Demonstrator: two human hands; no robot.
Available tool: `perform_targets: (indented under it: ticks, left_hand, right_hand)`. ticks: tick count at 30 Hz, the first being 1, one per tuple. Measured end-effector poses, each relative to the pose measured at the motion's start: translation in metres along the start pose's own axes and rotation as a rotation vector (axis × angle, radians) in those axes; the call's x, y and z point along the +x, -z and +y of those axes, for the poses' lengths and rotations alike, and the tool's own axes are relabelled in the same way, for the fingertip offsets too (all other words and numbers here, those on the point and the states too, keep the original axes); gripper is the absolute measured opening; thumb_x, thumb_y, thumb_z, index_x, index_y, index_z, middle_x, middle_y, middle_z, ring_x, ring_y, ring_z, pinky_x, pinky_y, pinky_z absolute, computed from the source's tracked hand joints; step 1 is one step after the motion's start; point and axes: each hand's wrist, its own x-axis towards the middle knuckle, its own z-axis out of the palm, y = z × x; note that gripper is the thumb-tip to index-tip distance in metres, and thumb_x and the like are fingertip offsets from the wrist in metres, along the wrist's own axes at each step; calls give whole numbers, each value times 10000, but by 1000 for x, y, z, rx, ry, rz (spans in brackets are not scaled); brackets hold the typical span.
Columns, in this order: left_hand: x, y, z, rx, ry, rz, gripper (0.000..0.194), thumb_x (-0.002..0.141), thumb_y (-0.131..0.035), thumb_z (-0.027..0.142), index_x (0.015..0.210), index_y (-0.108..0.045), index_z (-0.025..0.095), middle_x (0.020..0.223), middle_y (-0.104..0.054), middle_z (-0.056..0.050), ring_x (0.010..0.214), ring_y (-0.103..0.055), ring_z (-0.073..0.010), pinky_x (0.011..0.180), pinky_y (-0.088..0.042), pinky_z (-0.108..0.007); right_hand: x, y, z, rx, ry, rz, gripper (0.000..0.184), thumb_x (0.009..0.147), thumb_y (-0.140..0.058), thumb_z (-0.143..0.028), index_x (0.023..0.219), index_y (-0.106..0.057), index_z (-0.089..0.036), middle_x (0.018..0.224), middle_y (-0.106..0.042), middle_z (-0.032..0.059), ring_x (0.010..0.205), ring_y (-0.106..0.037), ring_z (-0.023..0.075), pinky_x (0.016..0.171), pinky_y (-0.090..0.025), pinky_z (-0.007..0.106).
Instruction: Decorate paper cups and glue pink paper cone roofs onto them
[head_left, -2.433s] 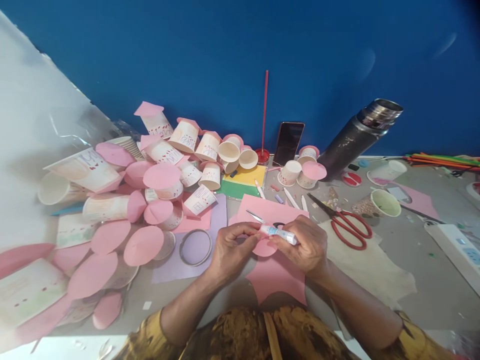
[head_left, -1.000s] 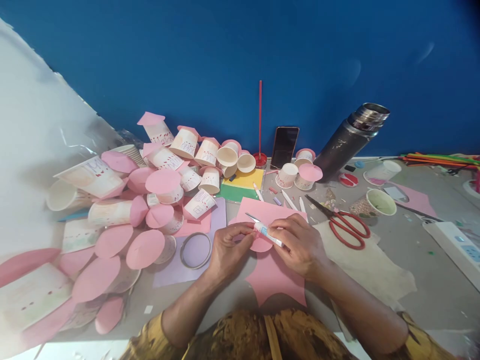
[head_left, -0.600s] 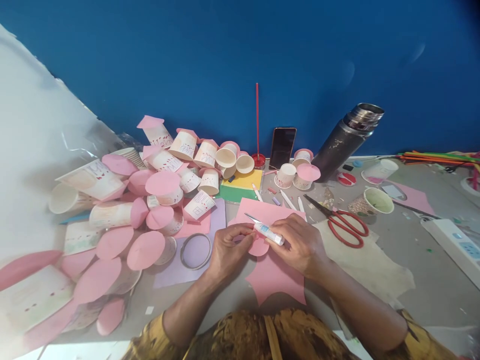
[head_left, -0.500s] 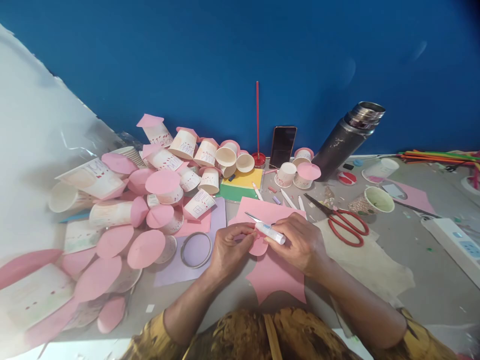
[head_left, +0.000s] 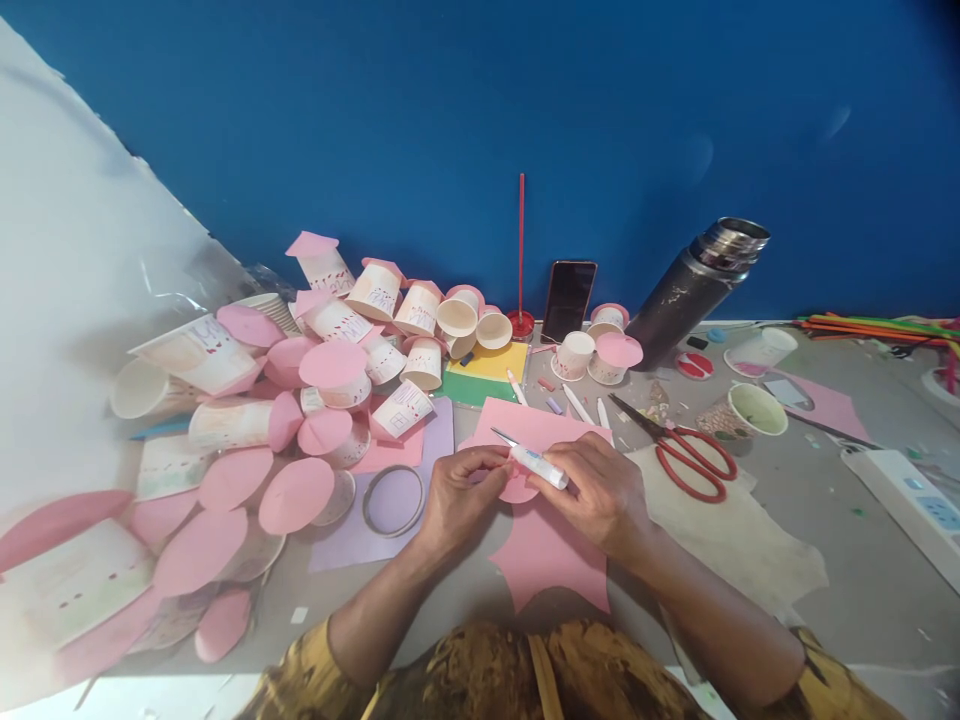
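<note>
My left hand (head_left: 469,495) pinches a small rounded piece of pink paper (head_left: 519,488) between thumb and fingers. My right hand (head_left: 600,488) grips a white tube (head_left: 541,466) with bluish print and a slim, pointed, metallic-looking tip; its exact kind is unclear. The tube lies slanted across the top of the pink piece, its tip towards the upper left. Fingers hide part of the paper. Beneath both hands lies a larger pink sheet (head_left: 555,570) with curved cut-outs along its lower edge. Red-handled scissors (head_left: 697,465) rest open to the right of my right hand.
Many paper cups with pink paper tops (head_left: 334,372) crowd the left. A tape roll (head_left: 393,500) lies on lilac paper (head_left: 337,548). Behind stand a phone (head_left: 570,300), a red stick (head_left: 521,245) and a leaning dark flask (head_left: 686,300). A power strip (head_left: 904,490) lies right.
The view has shifted slightly, so the background sits a little lower. Both hands keep their grips, and the tube has barely moved over the pink paper.
</note>
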Motion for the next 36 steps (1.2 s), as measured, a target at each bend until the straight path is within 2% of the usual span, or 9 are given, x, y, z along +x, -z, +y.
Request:
perform_targets:
  ticks: [4,6,8,11,15,20,23,31,36]
  left_hand:
    - [5,2,4,-92,103,-17,128,741,-782,298,696,-785,179,922,-804,-81,815,-704,-211,758,-539,-312]
    - [8,5,4,-141,144,-20,140,722,-799,298,674,-764,171,881,-795,-71,758,-670,-179,700,-506,-279]
    - [10,7,3,-206,188,-19,162,696,-816,290,644,-733,161,796,-770,-52,696,-626,-145,652,-464,-250]
    - [12,9,-2,-340,257,-33,207,661,-833,291,619,-689,148,671,-696,-19,613,-553,-106,601,-409,-229]
    - [11,7,-5,-410,298,-51,237,651,-830,298,625,-652,144,627,-635,1,568,-511,-92,567,-373,-225]
    - [7,6,2,-221,221,-57,223,692,-797,312,657,-662,138,658,-648,-14,588,-514,-99,568,-377,-227]
    - [5,5,5,-140,173,-57,216,721,-774,316,665,-664,139,685,-669,-24,596,-512,-99,562,-374,-225]
    - [6,7,4,-247,253,-52,262,677,-814,359,685,-687,130,665,-661,-22,591,-530,-102,569,-394,-227]
    - [6,7,6,-252,250,-55,275,670,-822,365,657,-678,132,651,-657,-25,579,-522,-100,561,-389,-229]
  right_hand:
    - [0,1,0,56,-83,80,145,868,-787,-223,951,-669,-212,847,-782,38,759,-667,196,694,-490,335]
    - [1,5,1,175,-245,153,110,862,-782,-240,917,-689,-219,836,-772,42,739,-663,193,680,-497,334]
    - [4,10,6,431,-515,221,87,860,-767,-276,883,-700,-227,793,-749,29,664,-632,167,611,-487,310]
    - [8,12,16,1043,-922,225,165,814,-784,-349,885,-698,-228,755,-720,10,563,-534,115,499,-424,250]
    - [12,5,25,1604,-1163,99,310,655,-878,-246,900,-689,-227,852,-731,14,641,-549,97,510,-416,198]
    - [9,-6,24,1738,-1250,-20,356,626,-867,-145,918,-686,-239,906,-712,-2,691,-575,99,517,-435,191]
    - [7,-6,26,1823,-1260,17,342,648,-860,-144,922,-684,-248,919,-699,-9,727,-581,100,524,-440,182]
    - [6,1,25,1901,-1176,9,333,673,-877,-175,944,-698,-250,887,-653,-6,691,-518,96,510,-411,180]
    - [7,-2,23,1809,-1166,0,312,715,-884,-423,870,-726,-203,833,-615,15,649,-478,101,500,-403,211]
